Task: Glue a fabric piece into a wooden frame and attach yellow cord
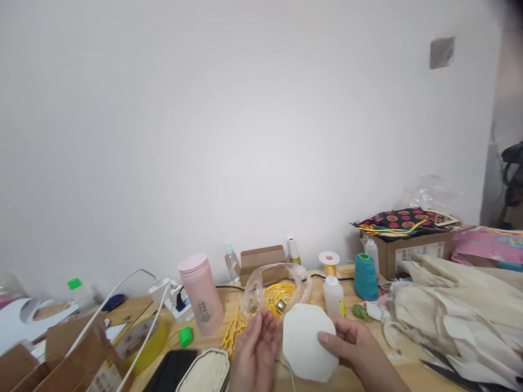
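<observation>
A white, flat piece with a roughly eight-sided outline (307,342) is pinched at its right edge by my right hand (354,344), thumb on its face. My left hand (258,348) is beside the piece's left edge, palm turned up, fingers loosely curved and holding nothing visible. Just beyond my hands lies a clear plastic bag (255,288) with a bundle of yellow cord (281,294) and small brass-coloured parts. More yellow cord (233,333) trails left of my left hand. A cream, scallop-edged piece (206,371) lies at the front, near a black phone (171,371).
A pink tumbler (202,296), a green cap (186,336) and yellow tape (143,345) stand left. Beyond my right hand are a white squeeze bottle (334,296) and teal thread cone (365,280). Cream fabric (453,305) and black scissors (453,373) lie right. A power strip (182,310) has cables.
</observation>
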The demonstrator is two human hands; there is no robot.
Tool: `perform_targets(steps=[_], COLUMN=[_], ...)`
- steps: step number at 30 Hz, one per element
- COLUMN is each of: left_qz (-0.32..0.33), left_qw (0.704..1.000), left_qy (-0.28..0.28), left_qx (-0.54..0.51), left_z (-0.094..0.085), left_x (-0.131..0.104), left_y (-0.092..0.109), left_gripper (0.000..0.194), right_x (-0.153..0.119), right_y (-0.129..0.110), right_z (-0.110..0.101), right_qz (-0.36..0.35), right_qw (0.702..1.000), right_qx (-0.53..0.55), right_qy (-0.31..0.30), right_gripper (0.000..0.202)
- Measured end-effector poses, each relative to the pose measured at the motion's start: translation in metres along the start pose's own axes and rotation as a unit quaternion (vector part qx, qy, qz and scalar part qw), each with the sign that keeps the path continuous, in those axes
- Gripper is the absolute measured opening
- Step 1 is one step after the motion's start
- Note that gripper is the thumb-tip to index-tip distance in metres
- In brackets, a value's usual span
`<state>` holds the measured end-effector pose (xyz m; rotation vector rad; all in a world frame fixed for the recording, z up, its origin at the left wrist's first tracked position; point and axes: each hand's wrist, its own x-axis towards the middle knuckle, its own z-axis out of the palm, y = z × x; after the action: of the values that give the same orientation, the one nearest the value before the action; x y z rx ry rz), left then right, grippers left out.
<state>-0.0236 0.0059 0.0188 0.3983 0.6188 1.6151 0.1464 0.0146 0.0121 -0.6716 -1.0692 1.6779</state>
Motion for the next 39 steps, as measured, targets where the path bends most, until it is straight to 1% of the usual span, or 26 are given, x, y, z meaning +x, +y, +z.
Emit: perform_targets(steps=[2,4,7,9,12,13,14,16,17,19,21,23,24,26,27,28,30,32,35,37,39], left_qz=[0.028,0.033,0.039,0.025,-0.049,-0.059,-0.055,-0.032,-0.038,-0.087,-0.138,-0.144,-0.135,-0.121,-0.114,-0.108,-0.099,-0.09,-0.076,-0.07,-0.076], left_qw=[0.999,0.998,0.997,0.997,0.99,0.986,0.981,0.971,0.967,0.965,0.964,0.966,0.968,0.972,0.973,0.975,0.976,0.979,0.983,0.987,0.988], left_qy=[0.029,0.033,0.027,0.001,-0.048,-0.062,-0.076,-0.109,-0.116,-0.112,-0.087,-0.066,-0.059,-0.047,-0.046,-0.046,-0.047,-0.054,-0.066,-0.046,-0.028], left_qx=[0.02,0.041,0.061,0.075,0.122,0.143,0.171,0.212,0.222,0.219,0.211,0.203,0.201,0.196,0.194,0.191,0.188,0.177,0.152,0.137,0.133], left_z=[-0.003,-0.005,-0.005,-0.004,0.0,0.002,0.003,0.004,0.004,0.002,0.0,-0.001,-0.001,0.001,0.002,0.004,0.007,0.008,0.006,0.002,-0.002], left_x=[0.003,0.004,0.003,0.002,-0.001,-0.002,-0.003,-0.006,-0.007,-0.009,-0.011,-0.012,-0.013,-0.014,-0.015,-0.015,-0.016,-0.014,-0.008,-0.004,-0.002], left_y=[0.001,0.001,-0.001,-0.008,-0.024,-0.028,-0.032,-0.032,-0.03,-0.022,-0.016,-0.014,-0.015,-0.017,-0.018,-0.019,-0.018,-0.015,-0.01,-0.006,-0.003], left_gripper=[0.013,0.01,0.014,0.021,0.034,0.034,0.033,0.036,0.04,0.046,0.043,0.035,0.031,0.024,0.022,0.022,0.022,0.021,0.019,0.018,0.02], right_x=[0.0,-0.002,-0.003,-0.005,-0.007,-0.008,-0.01,-0.012,-0.013,-0.014,-0.014,-0.013,-0.012,-0.01,-0.009,-0.008,-0.004,0.0,0.004,0.006,0.006], right_y=[0.0,-0.001,-0.003,-0.004,-0.004,-0.004,-0.004,-0.004,-0.004,-0.005,-0.006,-0.006,-0.006,-0.006,-0.006,-0.006,-0.006,-0.004,0.002,0.009,0.016], right_z=[0.0,0.002,0.004,0.007,0.013,0.015,0.017,0.019,0.019,0.019,0.018,0.018,0.018,0.018,0.017,0.016,0.011,0.005,-0.004,-0.008,-0.012], right_qz=[0.01,0.014,0.001,-0.031,-0.093,-0.113,-0.134,-0.184,-0.204,-0.219,-0.206,-0.189,-0.178,-0.153,-0.144,-0.136,-0.12,-0.094,-0.038,0.0,0.036], right_qw=[1.0,0.999,0.999,0.998,0.983,0.973,0.961,0.933,0.924,0.922,0.932,0.941,0.944,0.949,0.953,0.96,0.976,0.987,0.991,0.992,0.984], right_qx=[0.023,0.038,0.026,-0.018,-0.133,-0.182,-0.23,-0.306,-0.323,-0.319,-0.295,-0.277,-0.276,-0.276,-0.265,-0.243,-0.179,-0.129,-0.107,-0.113,-0.173], right_qy=[-0.01,-0.003,0.026,0.052,0.088,0.087,0.075,0.033,0.02,0.026,0.048,0.035,0.022,0.007,0.007,0.007,-0.006,-0.038,-0.075,-0.064,-0.026], right_gripper=[0.03,0.03,0.031,0.032,0.034,0.034,0.033,0.028,0.027,0.027,0.037,0.052,0.053,0.036,0.027,0.022,0.026,0.033,0.035,0.035,0.031])
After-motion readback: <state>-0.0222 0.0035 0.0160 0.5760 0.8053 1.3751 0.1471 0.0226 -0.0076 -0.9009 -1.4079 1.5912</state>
